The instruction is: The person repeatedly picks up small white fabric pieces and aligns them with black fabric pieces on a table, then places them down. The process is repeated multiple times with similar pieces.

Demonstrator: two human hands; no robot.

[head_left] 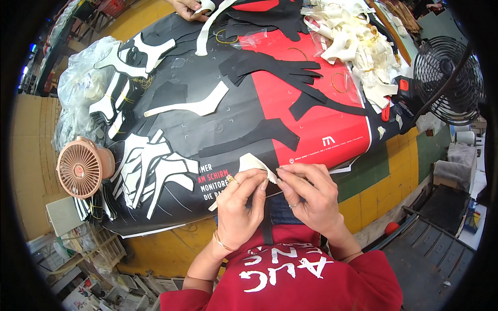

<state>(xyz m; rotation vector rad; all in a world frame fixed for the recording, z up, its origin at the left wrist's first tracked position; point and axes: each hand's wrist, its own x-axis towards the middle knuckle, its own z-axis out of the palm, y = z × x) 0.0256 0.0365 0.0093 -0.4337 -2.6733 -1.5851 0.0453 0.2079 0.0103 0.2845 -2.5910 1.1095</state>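
Close to my body, at the table's near edge, my left hand (239,207) pinches a cream-white cut piece (251,161) of thin sheet material. The piece curves upward, and its narrow lower end passes behind my fingers. My right hand (313,196) is closed at the right edge of the same piece, thumb and forefinger together; what exactly lies between those fingertips is too small to make out. Just beyond my hands lies a black curved cut piece (254,139). Farther off, a white curved piece (194,106) rests on a dark one.
White black-edged pieces (150,168) pile up at left beside a pink fan (80,168). More bundles (116,98) and plastic bags (83,78) lie behind. Black strips (280,67) and a cream heap (358,46) occupy the far right, near a black fan (447,78). Another person's hand (188,9) holds a white piece.
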